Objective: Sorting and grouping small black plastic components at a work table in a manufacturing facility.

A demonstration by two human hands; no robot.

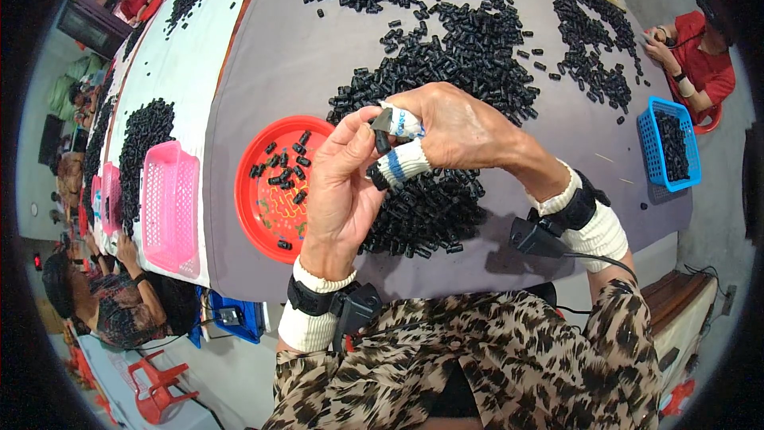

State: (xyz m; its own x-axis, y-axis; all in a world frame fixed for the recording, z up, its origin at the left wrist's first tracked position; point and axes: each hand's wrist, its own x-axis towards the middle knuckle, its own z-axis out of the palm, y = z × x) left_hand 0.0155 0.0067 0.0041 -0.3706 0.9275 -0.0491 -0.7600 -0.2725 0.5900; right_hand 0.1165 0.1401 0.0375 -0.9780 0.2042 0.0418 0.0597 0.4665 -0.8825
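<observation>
I observe the left hand [344, 183] and right hand [461, 123] pinching a small black piece [382, 142]; slipping finger wraps [409, 158] could drop it onto the pile [430, 219].

Above the near edge of a grey-covered table [270, 56], a person's left hand [338, 195] and right hand [460, 123] hold a small black piece [382, 142] between their fingertips. Black cylinders [454, 56] heap from there toward the far edge. A red plate [252, 219] lies near the left edge; a blue basket [652, 142] stands by the near right corner.
</observation>
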